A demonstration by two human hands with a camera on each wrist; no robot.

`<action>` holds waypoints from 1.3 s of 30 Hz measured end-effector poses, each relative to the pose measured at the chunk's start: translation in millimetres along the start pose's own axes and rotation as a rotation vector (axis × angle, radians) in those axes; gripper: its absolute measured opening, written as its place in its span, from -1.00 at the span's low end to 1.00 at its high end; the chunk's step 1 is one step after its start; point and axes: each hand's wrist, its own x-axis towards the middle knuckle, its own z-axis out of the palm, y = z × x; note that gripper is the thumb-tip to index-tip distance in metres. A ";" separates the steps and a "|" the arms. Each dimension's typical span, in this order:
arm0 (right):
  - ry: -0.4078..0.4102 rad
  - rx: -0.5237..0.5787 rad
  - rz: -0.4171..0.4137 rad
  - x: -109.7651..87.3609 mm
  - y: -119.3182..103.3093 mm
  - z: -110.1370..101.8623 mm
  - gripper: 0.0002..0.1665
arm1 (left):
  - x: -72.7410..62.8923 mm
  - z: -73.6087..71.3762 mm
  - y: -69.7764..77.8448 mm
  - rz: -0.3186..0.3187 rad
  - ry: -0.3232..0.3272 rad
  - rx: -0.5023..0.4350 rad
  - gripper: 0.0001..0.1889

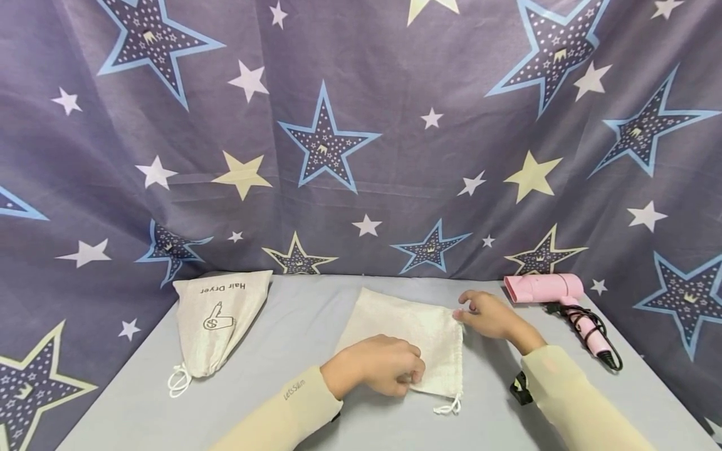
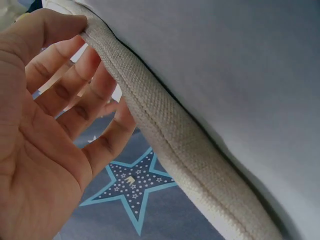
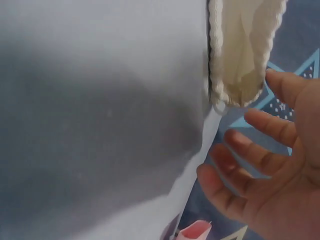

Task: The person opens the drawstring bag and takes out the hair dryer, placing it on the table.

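Note:
A cream cloth drawstring bag [image 1: 417,329] lies flat on the table in the middle of the head view, its white cord [image 1: 448,406] at the near right corner. My left hand [image 1: 383,366] pinches the bag's near edge, the thumb on top and the fingers beneath in the left wrist view. At the bag's right end my right hand [image 1: 487,315] holds its fingers spread and loosely bent. In the right wrist view the bag's mouth [image 3: 240,55] gapes, with the thumb of my right hand [image 3: 292,180] at its rim.
A pink hair dryer [image 1: 544,288], its black cord [image 1: 586,326] wrapped round the handle, lies at the right back of the table. Another cream bag [image 1: 217,332] printed "Hair Dryer" rests at the left. A star-patterned curtain [image 1: 395,188] hangs behind the grey table [image 1: 282,326].

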 end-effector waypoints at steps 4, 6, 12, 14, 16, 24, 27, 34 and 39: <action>-0.007 -0.054 -0.057 3.9 -8.4 5.1 -0.53 | -0.5 -0.4 1.7 -0.014 -0.011 0.002 -0.84; -0.015 -0.091 -0.067 5.5 -12.5 7.5 -0.51 | -0.7 -0.9 2.3 -0.019 -0.012 0.002 -0.83; -0.041 -0.142 -0.055 10.4 -19.5 15.7 -0.51 | -1.8 -0.5 3.3 -0.030 -0.012 -0.003 -0.79; -0.049 -0.148 -0.053 11.8 -19.5 18.6 -0.52 | -1.9 -0.4 3.2 -0.032 -0.018 0.002 -0.78; -0.061 -0.156 -0.045 12.9 -18.6 21.4 -0.51 | -1.9 -1.1 3.2 -0.034 -0.024 0.006 -0.77; -0.115 -0.167 -0.012 16.8 -14.4 29.8 -0.39 | -2.7 -3.0 5.1 -0.047 -0.052 0.000 -0.72; -0.122 -0.162 0.000 18.7 -14.3 31.1 -0.37 | -3.0 -2.5 5.1 -0.047 -0.053 0.000 -0.71; -0.106 -0.165 0.005 21.6 -14.5 31.8 -0.35 | -5.1 -2.7 2.4 -0.055 -0.037 -0.001 -0.69; -0.044 -0.174 -0.058 18.6 -13.8 31.6 -0.40 | -5.6 -1.5 -0.2 -0.059 -0.038 0.001 -0.69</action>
